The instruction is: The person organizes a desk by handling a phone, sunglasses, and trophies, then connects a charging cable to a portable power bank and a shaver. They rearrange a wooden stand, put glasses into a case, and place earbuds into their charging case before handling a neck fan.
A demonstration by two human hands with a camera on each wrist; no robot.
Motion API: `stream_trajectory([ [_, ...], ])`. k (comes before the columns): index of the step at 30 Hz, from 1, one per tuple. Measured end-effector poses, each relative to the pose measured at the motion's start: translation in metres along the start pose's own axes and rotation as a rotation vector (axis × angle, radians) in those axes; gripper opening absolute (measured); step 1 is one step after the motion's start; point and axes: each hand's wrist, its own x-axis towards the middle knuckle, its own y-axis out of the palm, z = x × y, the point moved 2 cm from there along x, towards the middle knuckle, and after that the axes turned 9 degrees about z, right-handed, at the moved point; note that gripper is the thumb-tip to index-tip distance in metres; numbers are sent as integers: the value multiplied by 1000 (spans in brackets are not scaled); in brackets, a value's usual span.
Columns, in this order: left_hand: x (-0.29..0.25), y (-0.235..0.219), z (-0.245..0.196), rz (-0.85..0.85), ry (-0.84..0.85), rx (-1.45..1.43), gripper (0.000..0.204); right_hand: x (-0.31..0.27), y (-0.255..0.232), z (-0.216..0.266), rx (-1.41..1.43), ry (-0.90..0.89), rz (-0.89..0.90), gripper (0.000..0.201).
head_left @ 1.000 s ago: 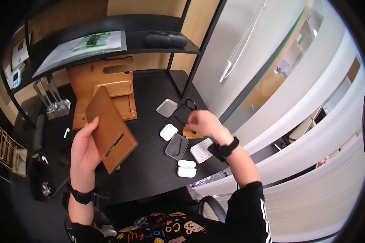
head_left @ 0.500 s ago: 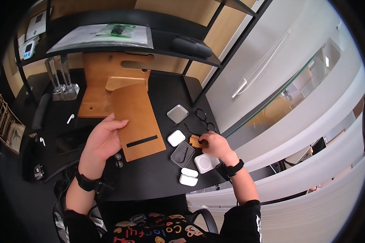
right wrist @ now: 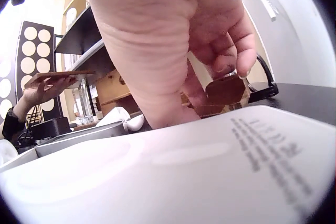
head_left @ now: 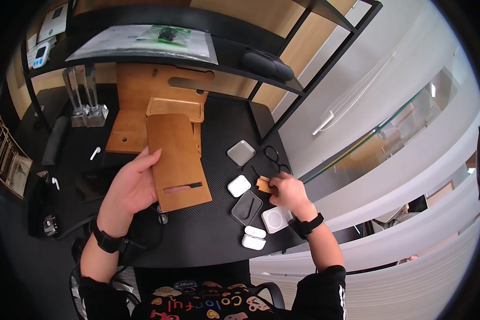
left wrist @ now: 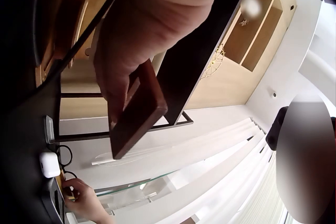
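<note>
My left hand [head_left: 133,186] grips the left edge of a flat wooden panel [head_left: 177,149] and holds it up over the desk. A narrow slot runs across the panel's lower part, and one of my fingers shows through it. In the left wrist view the panel [left wrist: 139,116] is seen nearly edge-on. At the right side of the desk my right hand [head_left: 292,196] holds a small wooden block [head_left: 263,185] between thumb and fingers. The right wrist view shows this block [right wrist: 226,91] low, close to the desk top. Black-framed glasses [head_left: 272,154] lie just behind it.
Near the right hand lie a white earbud case [head_left: 239,186], a grey tray [head_left: 246,208], a white charger [head_left: 276,219] and an open earbud case [head_left: 254,238]. A clear lid [head_left: 241,153] sits farther back. Behind the panel stands a wooden stand [head_left: 130,125], under a black shelf [head_left: 234,69].
My right hand has come down onto the small wooden block and taken hold of it. The panel in my left hand has turned from tilted to facing me. The head view has shifted.
</note>
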Motion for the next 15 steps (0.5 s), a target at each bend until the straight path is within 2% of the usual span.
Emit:
stream_trajectory([
  [4,-3,-6,0,30,3,-100,40,5,-1,-1,-10,-9,13,29],
  [10,-1,-8,6,30,63,-43,39,6,-17,6,19,-4,-15,26],
  [12,0,-9,8,26,62,-11,38,3,-35,12,178,-56,-246,23],
  [13,0,-9,9,23,59,22,38,3,-45,17,311,-24,-198,22],
  [14,1,-8,11,22,57,21,38,3,-51,22,312,-23,-196,22],
  [15,2,-7,12,-1,74,9,39,4,-55,27,579,-84,-197,23],
])
